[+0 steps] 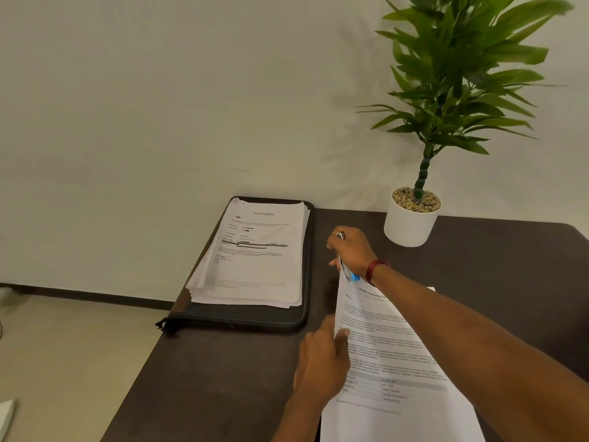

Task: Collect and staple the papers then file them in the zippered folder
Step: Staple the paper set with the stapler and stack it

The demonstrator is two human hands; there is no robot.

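Note:
A printed set of papers point(392, 371) lies tilted on the dark desk point(223, 371) in front of me. My left hand point(322, 362) pinches its left edge, thumb on top. My right hand point(352, 250) grips a blue and silver stapler point(347, 271) clamped over the papers' top left corner. A black zippered folder point(255, 317) lies open at the desk's far left, with a thick stack of printed sheets point(255, 256) resting on it.
A potted green plant in a white pot point(409, 223) stands at the back of the desk, right of my right hand. The desk's left edge drops to a pale floor point(63, 346). A plain wall rises behind.

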